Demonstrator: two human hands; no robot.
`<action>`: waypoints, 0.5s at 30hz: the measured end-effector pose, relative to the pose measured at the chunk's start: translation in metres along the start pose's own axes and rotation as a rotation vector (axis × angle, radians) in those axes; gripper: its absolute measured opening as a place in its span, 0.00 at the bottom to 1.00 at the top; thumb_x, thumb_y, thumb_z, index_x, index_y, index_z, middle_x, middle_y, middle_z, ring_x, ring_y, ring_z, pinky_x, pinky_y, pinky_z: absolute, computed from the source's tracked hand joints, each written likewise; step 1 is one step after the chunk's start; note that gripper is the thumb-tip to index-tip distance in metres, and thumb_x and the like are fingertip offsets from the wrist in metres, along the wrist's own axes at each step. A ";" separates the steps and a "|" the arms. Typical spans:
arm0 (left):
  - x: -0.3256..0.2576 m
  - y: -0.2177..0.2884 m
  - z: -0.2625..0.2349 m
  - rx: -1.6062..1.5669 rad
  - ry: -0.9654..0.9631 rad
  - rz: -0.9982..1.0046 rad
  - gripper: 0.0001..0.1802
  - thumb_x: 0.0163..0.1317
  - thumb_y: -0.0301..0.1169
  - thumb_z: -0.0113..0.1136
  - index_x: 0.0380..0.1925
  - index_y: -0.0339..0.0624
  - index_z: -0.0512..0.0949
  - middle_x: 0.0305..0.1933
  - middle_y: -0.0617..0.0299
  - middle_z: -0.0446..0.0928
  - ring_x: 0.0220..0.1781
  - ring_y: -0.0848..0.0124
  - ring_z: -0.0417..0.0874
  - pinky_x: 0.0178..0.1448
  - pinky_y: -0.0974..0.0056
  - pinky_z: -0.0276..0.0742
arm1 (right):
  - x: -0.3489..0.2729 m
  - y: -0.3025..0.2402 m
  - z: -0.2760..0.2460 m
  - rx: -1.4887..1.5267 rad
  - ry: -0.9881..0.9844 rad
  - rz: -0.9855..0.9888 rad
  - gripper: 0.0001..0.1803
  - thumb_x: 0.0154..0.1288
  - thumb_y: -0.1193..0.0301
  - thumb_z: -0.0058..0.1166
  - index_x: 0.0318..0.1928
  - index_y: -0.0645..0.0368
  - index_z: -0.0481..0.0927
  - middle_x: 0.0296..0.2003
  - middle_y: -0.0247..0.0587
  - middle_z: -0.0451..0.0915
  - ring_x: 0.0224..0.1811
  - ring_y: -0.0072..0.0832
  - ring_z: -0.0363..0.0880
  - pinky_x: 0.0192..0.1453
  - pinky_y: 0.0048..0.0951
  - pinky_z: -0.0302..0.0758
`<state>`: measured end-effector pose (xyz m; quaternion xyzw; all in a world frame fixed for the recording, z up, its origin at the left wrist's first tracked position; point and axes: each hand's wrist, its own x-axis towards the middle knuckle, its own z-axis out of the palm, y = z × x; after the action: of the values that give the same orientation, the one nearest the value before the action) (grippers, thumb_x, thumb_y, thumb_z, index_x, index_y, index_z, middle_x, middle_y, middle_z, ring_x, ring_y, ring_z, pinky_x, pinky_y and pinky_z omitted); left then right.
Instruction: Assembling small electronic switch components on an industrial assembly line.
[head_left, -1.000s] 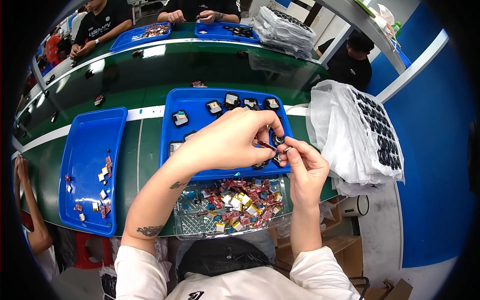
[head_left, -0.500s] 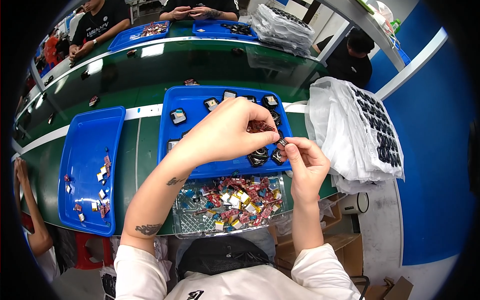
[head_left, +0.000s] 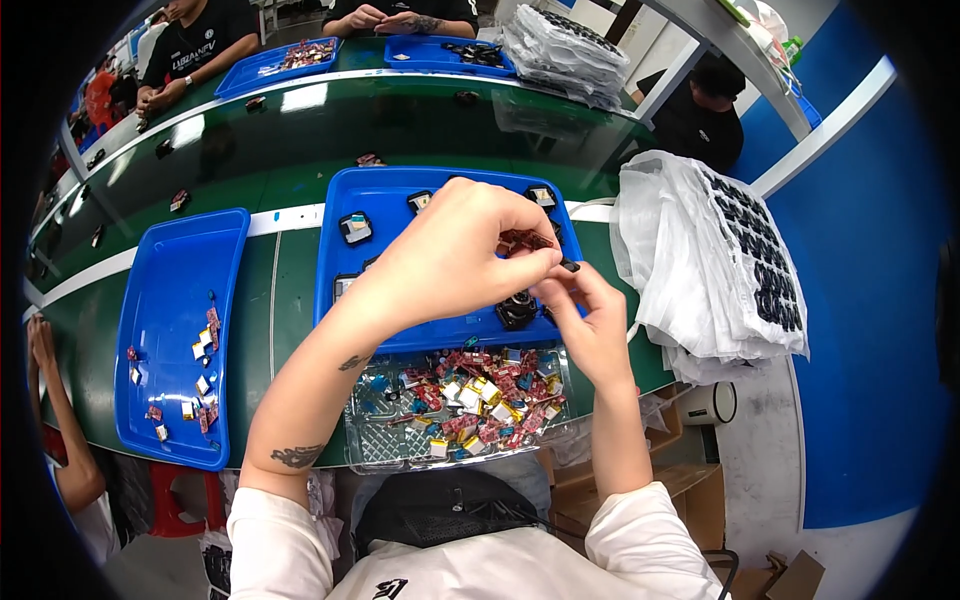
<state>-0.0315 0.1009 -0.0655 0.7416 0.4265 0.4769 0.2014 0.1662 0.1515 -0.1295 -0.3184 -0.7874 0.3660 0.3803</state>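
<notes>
1. The left hand (head_left: 455,250) and the right hand (head_left: 590,320) meet above the near right part of the middle blue tray (head_left: 340,290). The fingertips of both pinch one small part (head_left: 540,250) between them.
2. The left hand is curled, knuckles up, its thumb and forefinger closed on the reddish end of the part. The right hand comes up from below and nips the dark tip (head_left: 570,266) at the other end.
3. The part lies between the two hands, touching both, held clear of the tray. Its long axis runs roughly left to right and dips a little toward the right hand. Neither hand is nearer; each has an end.
4. It looks like a small reddish-brown piece with a short black end. Finer detail is too small to tell.
5. In the tray, beyond the hands, lie several small dark square parts (head_left: 355,228). A round black one (head_left: 517,310) sits just under the hands at the tray's near edge.
6. Just nearer than the tray stands a clear bin (head_left: 365,445) of mixed red, yellow and white pieces.
7. Left of the tray lies a second blue tray (head_left: 170,300) with a few scattered pieces. To the right lies a stack of white bags (head_left: 700,270).
</notes>
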 end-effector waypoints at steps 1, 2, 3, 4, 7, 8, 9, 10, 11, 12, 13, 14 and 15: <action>0.000 0.000 -0.002 -0.036 0.037 -0.046 0.07 0.55 0.27 0.66 0.30 0.34 0.83 0.27 0.57 0.81 0.30 0.73 0.82 0.35 0.68 0.76 | 0.005 -0.001 -0.001 -0.262 -0.101 -0.068 0.14 0.61 0.69 0.62 0.44 0.62 0.80 0.39 0.43 0.83 0.38 0.31 0.82 0.40 0.30 0.77; -0.002 -0.001 -0.003 -0.034 0.053 -0.082 0.07 0.55 0.27 0.65 0.30 0.34 0.83 0.27 0.58 0.82 0.29 0.74 0.82 0.35 0.69 0.76 | 0.009 0.004 -0.001 -0.419 -0.191 -0.153 0.15 0.59 0.69 0.63 0.45 0.61 0.80 0.40 0.45 0.83 0.40 0.36 0.81 0.43 0.33 0.77; -0.002 0.001 -0.004 -0.036 0.051 -0.075 0.07 0.55 0.27 0.65 0.30 0.34 0.83 0.27 0.58 0.82 0.29 0.74 0.82 0.35 0.69 0.76 | 0.011 0.011 -0.005 -0.588 -0.273 -0.235 0.17 0.56 0.68 0.64 0.46 0.60 0.81 0.42 0.47 0.83 0.42 0.41 0.80 0.46 0.36 0.76; -0.002 0.003 -0.006 -0.015 0.030 -0.087 0.07 0.55 0.27 0.65 0.30 0.33 0.83 0.27 0.58 0.81 0.29 0.74 0.81 0.35 0.69 0.75 | 0.012 0.021 -0.004 -0.531 -0.272 -0.277 0.17 0.55 0.69 0.63 0.46 0.59 0.81 0.40 0.48 0.83 0.41 0.44 0.80 0.49 0.39 0.75; -0.001 0.002 -0.004 -0.041 0.010 -0.122 0.07 0.55 0.27 0.65 0.30 0.33 0.83 0.27 0.58 0.81 0.28 0.75 0.80 0.35 0.70 0.74 | 0.022 0.020 -0.008 -0.513 -0.335 -0.191 0.15 0.55 0.70 0.62 0.44 0.61 0.81 0.36 0.49 0.83 0.36 0.46 0.81 0.45 0.39 0.77; 0.000 0.003 -0.003 -0.025 0.029 -0.140 0.07 0.55 0.27 0.66 0.30 0.32 0.83 0.27 0.59 0.81 0.29 0.76 0.80 0.34 0.70 0.74 | 0.023 0.022 -0.006 -0.516 -0.329 -0.191 0.15 0.55 0.70 0.62 0.44 0.61 0.81 0.36 0.49 0.83 0.36 0.46 0.81 0.45 0.39 0.77; 0.000 0.003 -0.002 -0.009 0.047 -0.157 0.08 0.55 0.27 0.66 0.30 0.32 0.82 0.26 0.59 0.81 0.29 0.77 0.79 0.34 0.70 0.73 | 0.023 0.026 -0.003 -0.483 -0.212 -0.082 0.13 0.55 0.72 0.62 0.42 0.63 0.81 0.32 0.47 0.84 0.31 0.40 0.81 0.40 0.34 0.77; 0.000 -0.001 0.002 -0.072 0.095 -0.141 0.08 0.55 0.27 0.67 0.29 0.32 0.82 0.25 0.62 0.80 0.27 0.79 0.78 0.32 0.71 0.73 | 0.024 0.029 -0.003 -0.449 -0.094 0.028 0.11 0.55 0.74 0.61 0.40 0.65 0.81 0.29 0.45 0.84 0.26 0.34 0.81 0.36 0.29 0.77; 0.000 0.000 0.004 -0.069 0.096 -0.139 0.08 0.55 0.27 0.67 0.29 0.32 0.82 0.25 0.62 0.80 0.27 0.79 0.78 0.32 0.71 0.73 | 0.024 0.032 -0.003 -0.448 -0.092 0.024 0.11 0.55 0.74 0.61 0.40 0.65 0.81 0.29 0.45 0.84 0.26 0.34 0.81 0.36 0.29 0.77; 0.000 0.001 0.007 -0.182 0.129 -0.194 0.07 0.56 0.26 0.66 0.28 0.32 0.82 0.25 0.63 0.79 0.26 0.80 0.77 0.30 0.73 0.72 | 0.022 0.034 -0.005 -0.158 -0.053 0.096 0.10 0.55 0.76 0.60 0.38 0.66 0.80 0.28 0.40 0.84 0.25 0.25 0.79 0.33 0.24 0.75; 0.001 0.001 0.009 -0.297 0.160 -0.249 0.06 0.57 0.25 0.65 0.27 0.31 0.82 0.26 0.64 0.79 0.25 0.81 0.76 0.29 0.74 0.71 | 0.021 0.035 -0.007 0.133 -0.013 0.166 0.08 0.55 0.78 0.59 0.36 0.67 0.79 0.26 0.36 0.84 0.24 0.16 0.77 0.31 0.18 0.72; 0.001 -0.003 0.012 -0.347 0.176 -0.225 0.05 0.57 0.24 0.64 0.27 0.31 0.82 0.34 0.60 0.82 0.23 0.82 0.75 0.27 0.75 0.70 | 0.019 0.017 -0.009 0.155 0.035 0.211 0.06 0.55 0.81 0.59 0.35 0.66 0.79 0.27 0.31 0.82 0.29 0.08 0.74 0.32 0.13 0.69; 0.001 -0.005 0.014 -0.349 0.172 -0.226 0.05 0.57 0.24 0.64 0.27 0.31 0.82 0.34 0.60 0.82 0.23 0.82 0.75 0.27 0.75 0.70 | 0.020 0.020 -0.009 0.256 0.063 0.142 0.06 0.56 0.81 0.59 0.35 0.66 0.78 0.28 0.32 0.82 0.28 0.10 0.75 0.32 0.13 0.69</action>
<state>-0.0208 0.1059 -0.0750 0.5998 0.4335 0.5793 0.3416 0.1681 0.1806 -0.1350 -0.3335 -0.6974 0.4794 0.4154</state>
